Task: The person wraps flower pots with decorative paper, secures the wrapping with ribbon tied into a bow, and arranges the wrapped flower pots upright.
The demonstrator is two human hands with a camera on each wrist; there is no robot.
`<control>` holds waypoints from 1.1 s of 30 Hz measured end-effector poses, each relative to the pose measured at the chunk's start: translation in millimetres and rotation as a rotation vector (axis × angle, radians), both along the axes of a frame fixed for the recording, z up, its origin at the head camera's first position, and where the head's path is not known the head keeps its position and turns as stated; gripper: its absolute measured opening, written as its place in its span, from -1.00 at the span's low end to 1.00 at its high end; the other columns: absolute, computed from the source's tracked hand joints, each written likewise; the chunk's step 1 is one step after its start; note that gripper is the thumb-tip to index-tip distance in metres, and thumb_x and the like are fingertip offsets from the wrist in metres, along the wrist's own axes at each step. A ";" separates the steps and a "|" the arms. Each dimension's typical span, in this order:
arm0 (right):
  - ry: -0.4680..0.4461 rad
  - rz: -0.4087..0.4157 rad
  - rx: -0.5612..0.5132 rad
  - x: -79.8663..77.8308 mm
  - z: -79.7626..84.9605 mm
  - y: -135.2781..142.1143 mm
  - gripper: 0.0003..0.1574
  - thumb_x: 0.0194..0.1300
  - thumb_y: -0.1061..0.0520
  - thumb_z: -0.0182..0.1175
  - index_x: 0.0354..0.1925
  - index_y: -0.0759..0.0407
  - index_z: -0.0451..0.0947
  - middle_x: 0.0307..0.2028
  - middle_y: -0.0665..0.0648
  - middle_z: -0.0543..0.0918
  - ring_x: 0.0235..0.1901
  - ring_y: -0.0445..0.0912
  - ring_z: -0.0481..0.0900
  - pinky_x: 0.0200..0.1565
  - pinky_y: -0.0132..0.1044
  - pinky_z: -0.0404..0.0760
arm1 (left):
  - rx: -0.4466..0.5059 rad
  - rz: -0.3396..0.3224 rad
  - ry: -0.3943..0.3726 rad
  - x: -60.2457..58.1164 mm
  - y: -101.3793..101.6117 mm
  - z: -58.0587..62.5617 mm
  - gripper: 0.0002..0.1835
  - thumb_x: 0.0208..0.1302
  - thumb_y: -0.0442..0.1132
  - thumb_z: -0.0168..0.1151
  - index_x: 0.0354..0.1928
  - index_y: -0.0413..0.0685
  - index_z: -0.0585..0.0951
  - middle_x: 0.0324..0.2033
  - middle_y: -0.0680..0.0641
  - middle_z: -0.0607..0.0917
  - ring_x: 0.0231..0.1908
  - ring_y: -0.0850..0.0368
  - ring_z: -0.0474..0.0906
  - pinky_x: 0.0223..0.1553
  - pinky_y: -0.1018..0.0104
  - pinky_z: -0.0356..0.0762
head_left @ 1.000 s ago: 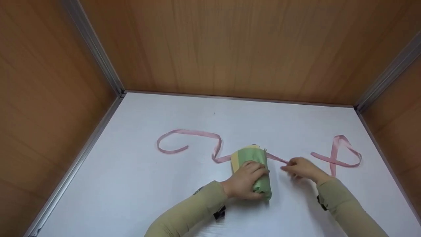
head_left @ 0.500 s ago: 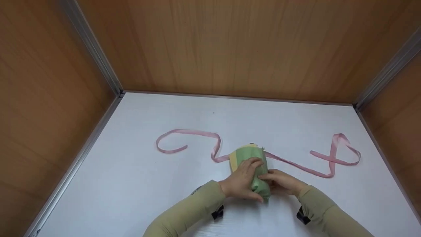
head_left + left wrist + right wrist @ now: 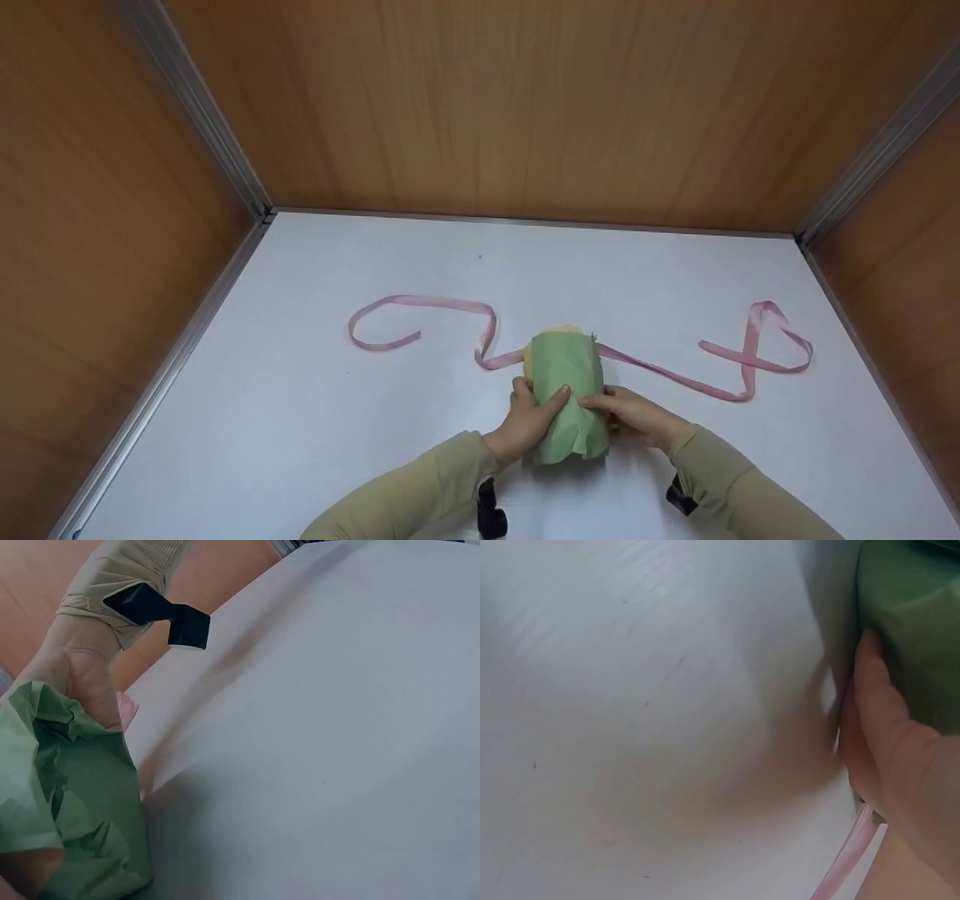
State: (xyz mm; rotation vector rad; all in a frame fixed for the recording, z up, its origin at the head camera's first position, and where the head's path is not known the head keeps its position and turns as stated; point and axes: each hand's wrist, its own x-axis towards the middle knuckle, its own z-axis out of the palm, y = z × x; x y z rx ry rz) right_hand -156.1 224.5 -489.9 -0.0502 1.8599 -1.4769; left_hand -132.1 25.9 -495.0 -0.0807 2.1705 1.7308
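In the head view, a green-wrapped package [image 3: 566, 367] lay on a white table [image 3: 300, 420], right of the middle and well apart from the far edge, its long side running roughly from the far edge toward the person. A strip of yellow [image 3: 562, 328] showed at its far end and along its left side; the near end was crumpled. The left hand [image 3: 525, 420] gripped the package from the left, thumb on top, the other fingers bent against its side. The right hand [image 3: 637, 416] held the opposite side, thumb likewise on top and the fingers mostly hidden. A pink ribbon [image 3: 667, 373] came out on both sides near the package's far end: one length curled toward the table's far left corner, the other ran toward the right edge and crossed itself in a loop. Wooden panels [image 3: 525, 105] stood along the far, left and right edges.

In the left wrist view, the package's green paper filled the lower left, folded and creased. Behind it appeared a wrist in a tan sleeve [image 3: 120, 585], with a black device [image 3: 157, 607] on it.

In the right wrist view, the right hand's fingers lay along the green paper at the right, and the ribbon showed just beside the hand, over the table's bare surface.
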 end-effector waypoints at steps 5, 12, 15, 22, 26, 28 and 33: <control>-0.058 -0.043 -0.047 -3.9 -19.3 5.5 0.05 0.24 -0.23 0.15 0.35 0.44 -0.01 0.12 0.27 0.46 0.02 -0.03 0.53 0.06 -0.15 0.53 | 0.137 -0.109 -0.056 -2.4 -9.7 4.3 -0.36 0.36 0.17 -0.01 0.13 -0.22 0.11 -0.01 -0.20 0.37 0.02 -0.02 0.41 0.06 0.08 0.41; -0.059 -0.092 -0.026 -8.6 -42.7 11.1 0.21 0.15 -0.35 0.18 0.39 0.38 -0.08 0.16 0.29 0.42 0.04 -0.01 0.52 0.09 -0.11 0.51 | 0.168 -0.135 -0.088 -4.6 -12.2 2.2 -0.32 0.37 0.14 -0.01 0.23 -0.23 0.07 0.03 -0.21 0.38 0.05 -0.03 0.41 0.08 0.04 0.41; -0.075 -0.083 -0.055 -3.3 -23.1 6.1 0.16 0.20 -0.28 0.18 0.39 0.41 -0.09 0.13 0.27 0.44 0.03 -0.04 0.52 0.08 -0.14 0.51 | 0.178 -0.137 -0.088 -5.8 -12.3 1.5 -0.30 0.37 0.14 0.00 0.25 -0.24 0.05 0.06 -0.22 0.38 0.07 -0.04 0.40 0.09 0.03 0.41; -0.095 -0.091 -0.098 5.3 2.5 -3.3 0.05 0.29 -0.14 0.11 0.38 0.46 -0.13 0.11 0.25 0.45 -0.01 -0.08 0.53 0.07 -0.16 0.51 | 0.213 -0.147 -0.104 -6.8 -14.6 3.1 -0.35 0.38 0.08 0.02 0.22 -0.24 0.07 0.04 -0.22 0.38 0.02 -0.01 0.42 0.06 0.07 0.45; -0.095 -0.089 -0.082 5.8 7.3 -4.0 0.02 0.28 -0.09 0.11 0.38 0.44 -0.14 0.12 0.28 0.41 0.00 -0.05 0.50 0.07 -0.14 0.50 | 0.217 -0.169 -0.125 -5.2 -16.8 7.4 -0.35 0.38 0.08 0.02 0.23 -0.23 0.06 0.03 -0.21 0.39 0.00 -0.01 0.46 0.01 0.06 0.49; -0.087 -0.076 -0.074 6.2 10.4 -3.9 0.02 0.28 -0.09 0.11 0.38 0.45 -0.14 0.11 0.29 0.40 0.00 -0.04 0.49 0.07 -0.14 0.50 | 0.211 -0.180 -0.138 -3.5 -17.8 11.0 -0.34 0.38 0.09 0.01 0.24 -0.22 0.05 0.02 -0.20 0.40 -0.01 -0.02 0.49 -0.02 0.04 0.52; -0.049 -0.049 -0.089 7.4 22.4 -2.5 0.03 0.29 -0.08 0.09 0.38 0.47 -0.17 0.13 0.29 0.38 0.00 -0.05 0.47 0.07 -0.13 0.48 | 0.223 -0.214 -0.170 -1.4 -21.3 24.1 -0.35 0.39 0.10 -0.01 0.24 -0.17 0.02 0.00 -0.20 0.43 -0.03 -0.05 0.55 -0.07 0.00 0.56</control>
